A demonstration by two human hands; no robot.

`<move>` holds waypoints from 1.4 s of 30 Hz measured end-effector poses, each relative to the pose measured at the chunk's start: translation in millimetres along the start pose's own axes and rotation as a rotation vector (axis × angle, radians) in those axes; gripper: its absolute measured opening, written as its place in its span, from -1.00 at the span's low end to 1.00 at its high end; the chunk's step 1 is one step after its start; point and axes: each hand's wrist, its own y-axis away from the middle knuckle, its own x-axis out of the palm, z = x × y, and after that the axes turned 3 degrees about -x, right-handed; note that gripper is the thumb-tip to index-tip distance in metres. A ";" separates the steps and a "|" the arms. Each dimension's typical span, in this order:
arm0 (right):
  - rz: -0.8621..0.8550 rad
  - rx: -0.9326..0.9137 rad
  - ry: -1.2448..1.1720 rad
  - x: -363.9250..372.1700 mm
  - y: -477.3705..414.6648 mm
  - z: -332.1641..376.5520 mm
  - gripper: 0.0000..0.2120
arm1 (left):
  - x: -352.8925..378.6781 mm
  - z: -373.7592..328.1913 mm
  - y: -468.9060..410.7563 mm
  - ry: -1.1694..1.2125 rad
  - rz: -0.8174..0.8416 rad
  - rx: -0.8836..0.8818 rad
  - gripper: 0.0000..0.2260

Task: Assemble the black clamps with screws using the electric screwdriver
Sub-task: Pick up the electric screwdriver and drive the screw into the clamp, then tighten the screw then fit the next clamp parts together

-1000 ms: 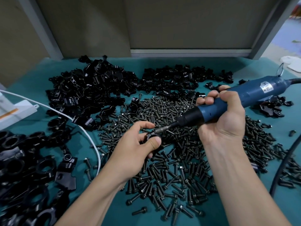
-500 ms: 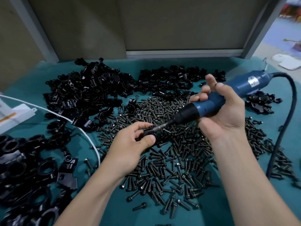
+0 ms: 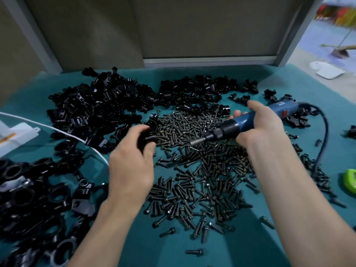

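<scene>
My left hand (image 3: 133,160) is closed around a small black clamp (image 3: 147,139), mostly hidden by my fingers, at the left edge of the screw pile (image 3: 202,170). My right hand (image 3: 264,128) grips the blue electric screwdriver (image 3: 248,122), whose bit points left and down over the screws. A gap separates the bit tip from the clamp. Heaps of loose black clamps (image 3: 100,108) lie at the back left and back centre.
Larger black clamp bodies (image 3: 28,199) fill the near left. A white cable (image 3: 57,132) and a white box (image 3: 17,135) sit at the left. The screwdriver's black cord (image 3: 325,132) loops to the right. A green object (image 3: 349,182) lies at the right edge. A grey panel backs the teal table.
The bit has come off the clamp. My left hand has moved left with the clamp, and my right hand has drawn the screwdriver back to the right.
</scene>
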 end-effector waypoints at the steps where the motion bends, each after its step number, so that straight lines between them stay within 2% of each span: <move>1: 0.014 -0.014 0.041 -1.2 -0.7 2.7 -0.72 | -2.0 1.5 -3.0 0.042 -0.037 -0.049 -0.73; 3: 0.047 -0.011 0.106 -1.7 -2.4 3.6 -0.76 | -0.6 3.3 -5.9 0.174 -0.046 -0.170 -0.79; 7: 0.078 0.006 0.177 -0.6 -9.0 -8.0 -0.69 | 6.6 3.1 -8.1 0.701 0.068 -0.451 -0.90; 10: 0.051 -0.086 0.348 -6.2 -20.5 -19.8 -0.66 | 4.7 2.4 -8.8 0.806 0.107 -0.476 -0.93; 12: 0.023 -0.216 0.620 -16.4 -26.9 -24.9 -0.70 | 3.8 3.8 -9.8 0.818 0.119 -0.468 -0.92; 15: -0.032 -0.534 1.334 -27.5 -30.8 -24.5 -0.45 | 3.9 7.2 -11.8 0.809 0.131 -0.468 -0.92; 17: -0.046 -0.774 1.679 -22.6 -26.4 -25.5 -0.42 | 5.5 9.2 -12.4 0.792 0.132 -0.456 -0.91; 18: 0.054 -0.816 1.741 -17.5 -21.9 -28.3 -0.51 | 6.7 10.2 -12.4 0.781 0.134 -0.448 -0.91; 21: 0.532 -0.741 1.832 -2.5 -0.5 -46.4 -0.85 | 10.8 11.7 -11.7 0.747 0.159 -0.431 -0.90; 22: 0.617 -0.785 1.914 0.2 4.7 -52.2 -0.91 | 12.5 12.3 -11.6 0.739 0.172 -0.426 -0.90; 24: 0.646 -0.947 2.047 4.0 12.6 -61.6 -0.90 | 15.5 12.9 -11.9 0.729 0.195 -0.426 -0.89; 26: 0.613 -1.074 2.130 5.5 19.1 -68.4 -0.93 | 17.9 13.3 -11.4 0.730 0.222 -0.433 -0.91; 28: 0.580 -1.122 2.197 6.8 27.2 -73.3 -0.80 | 19.8 13.4 -10.7 0.727 0.243 -0.432 -0.91; 31: 0.539 -1.103 2.191 9.6 37.4 -71.2 -0.59 | 20.4 12.6 -10.4 0.713 0.270 -0.432 -0.92; 37: 0.599 -1.089 2.216 18.3 42.9 -77.4 -0.57 | 19.8 8.2 -5.8 0.738 0.321 -0.475 -0.95; 39: 0.619 -1.113 2.227 15.2 44.8 -77.2 -0.59 | 18.9 5.9 -3.8 0.794 0.351 -0.509 -0.95; 42: 0.614 -1.090 2.095 5.6 35.6 -66.4 -0.85 | 15.2 4.0 -4.0 0.868 0.397 -0.511 -0.89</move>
